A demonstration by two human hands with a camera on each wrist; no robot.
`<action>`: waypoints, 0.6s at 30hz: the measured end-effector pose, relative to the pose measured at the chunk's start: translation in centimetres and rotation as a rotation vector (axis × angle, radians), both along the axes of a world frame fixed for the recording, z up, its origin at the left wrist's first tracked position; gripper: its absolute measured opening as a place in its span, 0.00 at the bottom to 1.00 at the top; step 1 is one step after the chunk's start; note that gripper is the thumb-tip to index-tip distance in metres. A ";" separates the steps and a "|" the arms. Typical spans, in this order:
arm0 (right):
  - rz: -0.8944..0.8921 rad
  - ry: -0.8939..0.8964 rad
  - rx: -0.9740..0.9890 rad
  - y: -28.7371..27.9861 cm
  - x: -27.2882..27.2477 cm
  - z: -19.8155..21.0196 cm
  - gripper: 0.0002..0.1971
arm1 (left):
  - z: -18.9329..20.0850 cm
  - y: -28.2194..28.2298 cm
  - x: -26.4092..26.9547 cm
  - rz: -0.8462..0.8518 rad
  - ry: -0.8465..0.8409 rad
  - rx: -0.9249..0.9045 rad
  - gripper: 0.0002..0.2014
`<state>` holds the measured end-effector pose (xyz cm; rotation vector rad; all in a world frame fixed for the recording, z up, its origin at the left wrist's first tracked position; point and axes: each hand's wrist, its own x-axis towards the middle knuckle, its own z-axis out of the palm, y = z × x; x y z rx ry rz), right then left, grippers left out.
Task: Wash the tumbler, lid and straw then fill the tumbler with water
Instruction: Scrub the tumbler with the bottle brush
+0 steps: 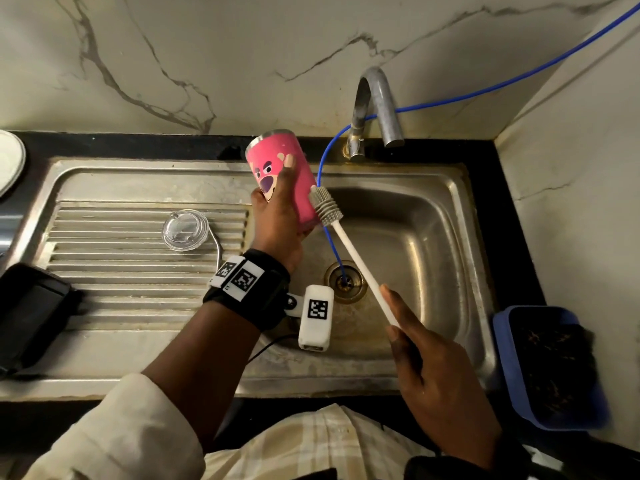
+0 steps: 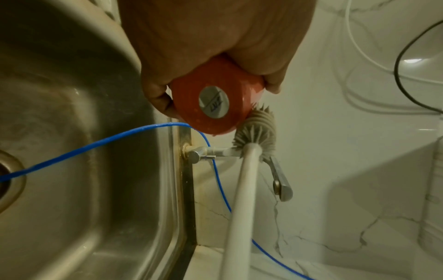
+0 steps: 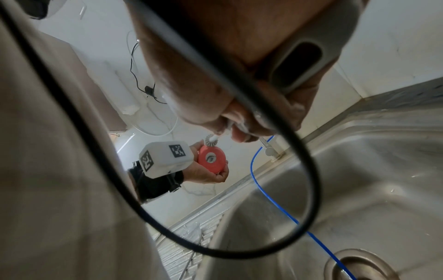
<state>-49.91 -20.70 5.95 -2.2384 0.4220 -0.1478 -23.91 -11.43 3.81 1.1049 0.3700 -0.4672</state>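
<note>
My left hand [image 1: 277, 216] grips a pink tumbler [image 1: 273, 168] with a cartoon face, holding it above the sink's left edge with its base [image 2: 213, 102] towards me. My right hand [image 1: 426, 358] holds the white handle of a bottle brush [image 1: 356, 261]. The brush's grey bristle head [image 1: 322, 206] touches the tumbler's outer side near the base [image 2: 256, 130]. A clear lid [image 1: 186, 229] lies on the ribbed drainboard. A bent metal straw [image 1: 217, 247] lies beside the lid, partly behind my left wrist.
The steel sink basin [image 1: 433, 244] has a drain [image 1: 344, 280] with a blue hose [image 1: 329, 150] running into it. A tap [image 1: 375, 105] stands at the back. A blue tub [image 1: 550, 368] sits on the right, a black object [image 1: 31, 313] on the left.
</note>
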 end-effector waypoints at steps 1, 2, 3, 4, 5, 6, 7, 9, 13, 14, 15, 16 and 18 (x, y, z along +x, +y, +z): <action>-0.001 -0.005 -0.003 -0.1 0.2 0.0 0.30 | -0.1 0.0 -0.1 -0.009 -0.002 -0.001 0.35; -0.006 -0.016 -0.003 -0.1 0.6 0.0 0.30 | -0.1 -0.1 -0.3 -0.029 -0.002 -0.003 0.34; -0.015 -0.025 0.000 -0.2 1.0 -0.1 0.30 | -0.2 -0.3 -0.6 -0.053 0.003 -0.007 0.34; -0.024 -0.031 0.002 -0.2 1.4 -0.1 0.30 | -0.3 -0.4 -0.8 -0.074 0.011 -0.014 0.33; -0.026 -0.034 0.002 -0.3 1.7 -0.2 0.30 | -0.3 -0.6 -1.0 -0.084 0.016 -0.025 0.33; -0.024 -0.036 0.003 -0.2 1.8 -0.3 0.30 | -0.4 -0.6 -1.0 -0.087 0.013 -0.036 0.34; -0.024 -0.037 0.006 -0.1 1.7 -0.3 0.30 | -0.4 -0.5 -0.8 -0.084 0.002 -0.045 0.35; -0.013 -0.030 0.002 0.1 1.1 -0.3 0.29 | -0.2 -0.2 -0.2 -0.051 -0.008 -0.048 0.37; 0.003 -0.013 -0.026 0.1 0.1 -0.4 0.29 | -0.2 0.5 0.3 0.011 0.031 -0.029 0.36; 0.002 -0.009 -0.021 0.1 0.3 -0.5 0.29 | -0.2 0.4 0.1 -0.014 0.024 -0.027 0.35; -0.002 -0.009 -0.015 0.0 0.7 -0.6 0.29 | -0.3 0.2 -0.3 -0.049 0.015 -0.030 0.34; -0.011 -0.015 -0.014 -0.1 1.1 -0.6 0.29 | -0.4 0.0 -0.7 -0.084 0.010 -0.036 0.33; -0.030 -0.037 -0.016 -0.3 1.7 -0.5 0.29 | -0.3 -0.5 -1.3 -0.116 0.010 -0.043 0.29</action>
